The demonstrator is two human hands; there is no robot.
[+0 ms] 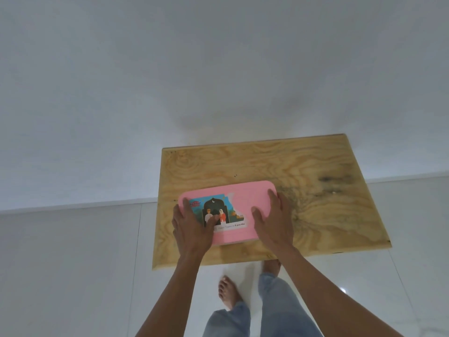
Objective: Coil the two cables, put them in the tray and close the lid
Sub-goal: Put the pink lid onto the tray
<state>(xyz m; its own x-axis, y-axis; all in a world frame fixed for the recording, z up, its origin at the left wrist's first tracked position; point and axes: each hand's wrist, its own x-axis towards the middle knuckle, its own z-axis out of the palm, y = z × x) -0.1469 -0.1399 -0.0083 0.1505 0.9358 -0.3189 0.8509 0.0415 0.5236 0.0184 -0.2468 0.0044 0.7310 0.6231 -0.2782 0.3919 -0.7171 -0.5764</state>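
Pressing flat, I see my left hand (192,227) and right hand (272,220) spread wide on opposite short ends of the pink lid (245,203), its long axis running between them.

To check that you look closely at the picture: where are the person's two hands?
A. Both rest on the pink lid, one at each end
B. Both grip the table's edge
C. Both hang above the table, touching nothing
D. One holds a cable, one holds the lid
A: the left hand and right hand lie with straight fingers on the pink lid, one at each end.

Bare forearms, light blue jeans (279,310), bare feet (228,291)
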